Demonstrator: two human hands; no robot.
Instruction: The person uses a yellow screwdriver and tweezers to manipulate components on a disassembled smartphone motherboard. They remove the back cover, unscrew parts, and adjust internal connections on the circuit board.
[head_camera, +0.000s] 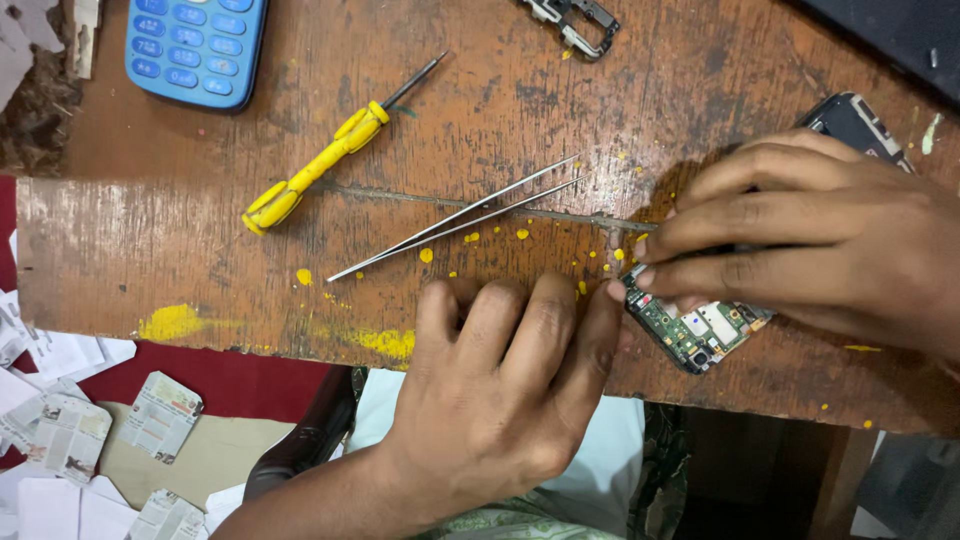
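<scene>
Phone: my opened phone (790, 235) lies at the right of the wooden board (200, 250), its back cover off and the green circuit board (695, 335) bare at the near end.
Done: it looks to me as if the opening-up is over (the yellow screwdriver (330, 160) and the tweezers (455, 220) lie loose, well apart from my hands).
Left: the work on the circuit board itself, I judge; I cannot tell which part.
Right hand: my right hand (810, 235) lies flat over the phone, fingers close together, tips pressing its left edge.
Left hand: my left hand (500, 380) rests knuckles-up at the board's near edge, fingers curled, forefinger tip touching the phone's corner; it holds nothing that I can see.
</scene>
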